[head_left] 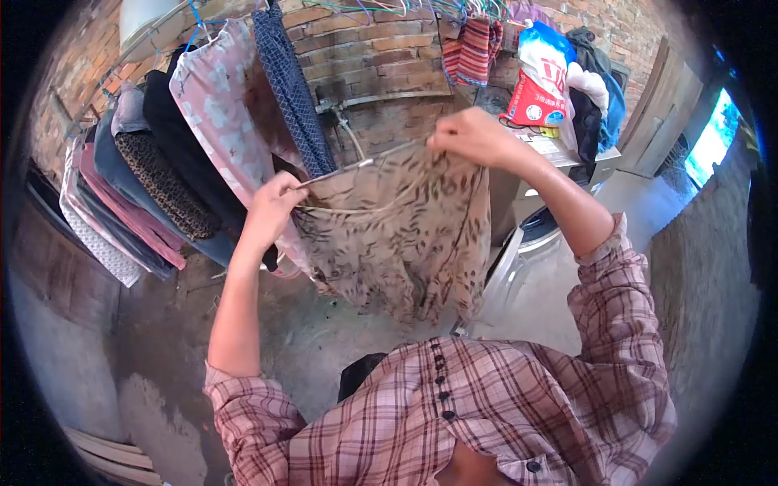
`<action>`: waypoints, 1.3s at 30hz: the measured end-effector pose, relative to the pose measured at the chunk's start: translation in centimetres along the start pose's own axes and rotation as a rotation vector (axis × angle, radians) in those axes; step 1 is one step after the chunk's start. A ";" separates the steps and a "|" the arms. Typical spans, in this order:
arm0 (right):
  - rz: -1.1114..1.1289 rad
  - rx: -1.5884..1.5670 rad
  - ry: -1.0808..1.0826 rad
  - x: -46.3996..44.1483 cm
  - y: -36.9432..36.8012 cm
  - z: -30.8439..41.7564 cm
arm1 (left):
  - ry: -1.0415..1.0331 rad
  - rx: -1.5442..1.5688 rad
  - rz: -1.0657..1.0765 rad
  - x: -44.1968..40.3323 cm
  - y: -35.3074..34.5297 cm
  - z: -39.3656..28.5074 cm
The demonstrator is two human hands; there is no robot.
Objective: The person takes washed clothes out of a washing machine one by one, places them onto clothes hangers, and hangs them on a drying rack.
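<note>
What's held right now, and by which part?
A tan dark-patterned garment, by its open top edge: left hand at one side, right hand at the other.

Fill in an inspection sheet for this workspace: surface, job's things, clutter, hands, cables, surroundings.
Surface: grey floor, patchy and stained.
Job's things: patterned garment, held up by its top edge, its lower part hanging.
Clutter: printed bag beside bunched cloth.
Hands: left hand and right hand, both gripping the garment.
Cables: nothing plainly seen.
Surroundings: hanging clothes at the left; brick wall behind.
</note>
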State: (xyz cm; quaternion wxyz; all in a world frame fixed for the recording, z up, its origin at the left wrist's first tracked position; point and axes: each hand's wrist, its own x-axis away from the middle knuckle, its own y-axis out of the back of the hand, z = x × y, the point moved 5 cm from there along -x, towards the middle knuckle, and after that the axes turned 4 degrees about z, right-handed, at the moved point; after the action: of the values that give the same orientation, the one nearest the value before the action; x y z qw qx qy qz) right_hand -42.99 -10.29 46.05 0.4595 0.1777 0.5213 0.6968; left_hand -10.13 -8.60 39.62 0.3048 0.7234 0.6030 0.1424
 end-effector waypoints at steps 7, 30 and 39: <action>-0.232 0.087 -0.013 -1.0 3.1 -0.7 | -0.046 0.097 0.026 0.6 -1.0 -1.7; -0.287 -0.198 -0.012 -2.2 2.1 -3.1 | -0.213 0.186 0.143 1.5 4.0 -2.2; -0.247 -0.276 0.025 -2.7 2.5 -3.7 | -0.138 -0.212 -0.160 2.3 5.7 -4.5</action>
State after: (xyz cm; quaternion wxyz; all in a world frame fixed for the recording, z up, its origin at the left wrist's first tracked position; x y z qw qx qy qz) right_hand -45.41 -14.70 47.45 0.5551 0.0392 0.4441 0.7022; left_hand -7.71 -5.65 46.19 0.4305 0.6448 0.6179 0.1307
